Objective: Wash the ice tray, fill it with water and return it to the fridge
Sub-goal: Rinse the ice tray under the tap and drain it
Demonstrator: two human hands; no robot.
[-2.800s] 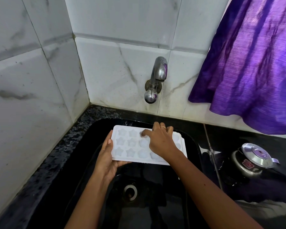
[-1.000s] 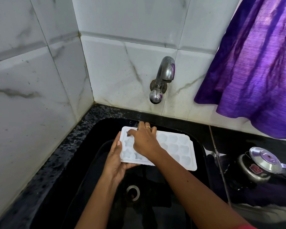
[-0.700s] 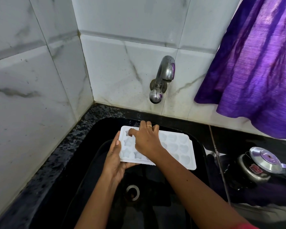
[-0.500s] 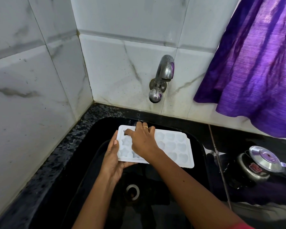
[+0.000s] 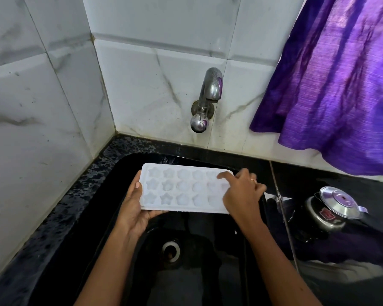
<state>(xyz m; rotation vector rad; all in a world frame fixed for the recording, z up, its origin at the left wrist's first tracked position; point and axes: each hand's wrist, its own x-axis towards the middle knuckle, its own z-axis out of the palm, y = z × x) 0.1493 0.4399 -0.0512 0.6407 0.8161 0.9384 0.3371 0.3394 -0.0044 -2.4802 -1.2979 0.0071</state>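
You held the ice tray [image 5: 181,191] over the sink [image 5: 93,217] in the worktop's back left corner, cells up, long axis left to right. Your left grip [image 5: 132,208] clasped its left end. Your right grip [image 5: 241,195] lay on the right end, and I cannot tell whether it was pinching. The cooker's [image 5: 332,208] red label [image 5: 326,214] was unreadable.

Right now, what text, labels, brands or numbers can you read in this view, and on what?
Nothing is legible.
On the pressure cooker, a red label: print too small and blurred to read.
On the ice tray: no lettering visible.
On the tap: no marking visible.
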